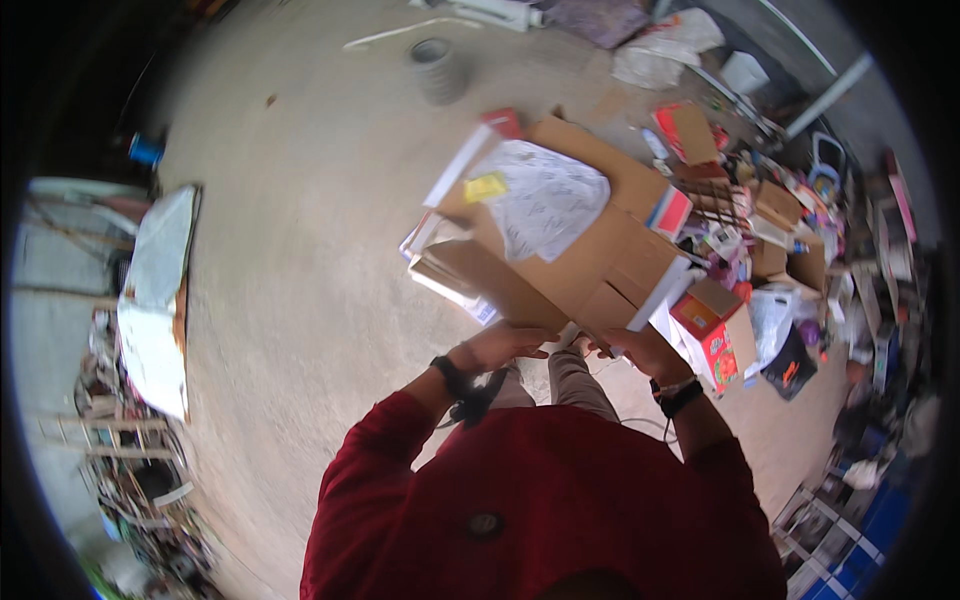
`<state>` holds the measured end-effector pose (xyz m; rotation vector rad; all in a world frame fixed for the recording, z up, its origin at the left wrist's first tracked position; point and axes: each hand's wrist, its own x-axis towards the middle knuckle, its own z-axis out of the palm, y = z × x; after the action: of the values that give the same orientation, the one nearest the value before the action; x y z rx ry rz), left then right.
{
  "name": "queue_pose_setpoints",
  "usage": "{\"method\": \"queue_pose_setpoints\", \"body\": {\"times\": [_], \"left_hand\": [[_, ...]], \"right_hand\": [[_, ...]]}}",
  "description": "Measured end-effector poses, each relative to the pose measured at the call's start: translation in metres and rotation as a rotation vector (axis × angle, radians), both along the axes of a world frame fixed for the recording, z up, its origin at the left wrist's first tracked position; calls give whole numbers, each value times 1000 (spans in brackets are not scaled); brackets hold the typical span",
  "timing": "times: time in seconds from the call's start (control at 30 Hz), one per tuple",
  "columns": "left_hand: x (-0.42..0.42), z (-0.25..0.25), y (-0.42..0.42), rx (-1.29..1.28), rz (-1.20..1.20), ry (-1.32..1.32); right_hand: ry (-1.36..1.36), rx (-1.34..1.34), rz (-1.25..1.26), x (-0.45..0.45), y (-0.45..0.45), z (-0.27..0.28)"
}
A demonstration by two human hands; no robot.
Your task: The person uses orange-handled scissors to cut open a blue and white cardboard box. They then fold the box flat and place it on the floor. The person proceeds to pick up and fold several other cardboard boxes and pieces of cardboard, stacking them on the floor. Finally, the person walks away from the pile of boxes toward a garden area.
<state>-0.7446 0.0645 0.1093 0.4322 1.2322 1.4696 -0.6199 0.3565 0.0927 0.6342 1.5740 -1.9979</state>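
Observation:
In front of my legs is an opened-out brown cardboard box, with its plain inner side up and its flaps spread. My left hand is at its near edge, the fingers curled by a raised flap, and appears to hold it. My right hand grips the near right part of the same cardboard, thumb and fingers around the edge. A crumpled, printed white plastic bag lies on the cardboard, with a yellow packet at its left. Other folded cardboard shows under the left side.
A heap of boxes, bags and scraps fills the right, with a red carton nearest my right hand. A grey ribbed bucket stands ahead on the concrete floor. At left, a white panel and a ladder-like frame line the edge.

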Motion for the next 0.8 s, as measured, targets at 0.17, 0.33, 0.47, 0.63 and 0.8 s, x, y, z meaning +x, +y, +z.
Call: {"method": "queue_pose_setpoints", "body": {"times": [0.17, 0.33, 0.47, 0.63, 0.8], "left_hand": [[15, -54, 15, -179, 135, -375], [12, -94, 17, -207, 290, -540], [28, -178, 4, -147, 331, -588], [35, -268, -22, -238, 437, -477], [27, -337, -64, -229, 592, -579]], "right_hand": [[-71, -222, -152, -5, -9, 3], [-118, -212, -173, -20, -8, -36], [-156, -212, -74, -36, -11, -105], [-190, -246, -27, -63, -33, -197], [-209, -335, 28, -101, -74, -279]]}}
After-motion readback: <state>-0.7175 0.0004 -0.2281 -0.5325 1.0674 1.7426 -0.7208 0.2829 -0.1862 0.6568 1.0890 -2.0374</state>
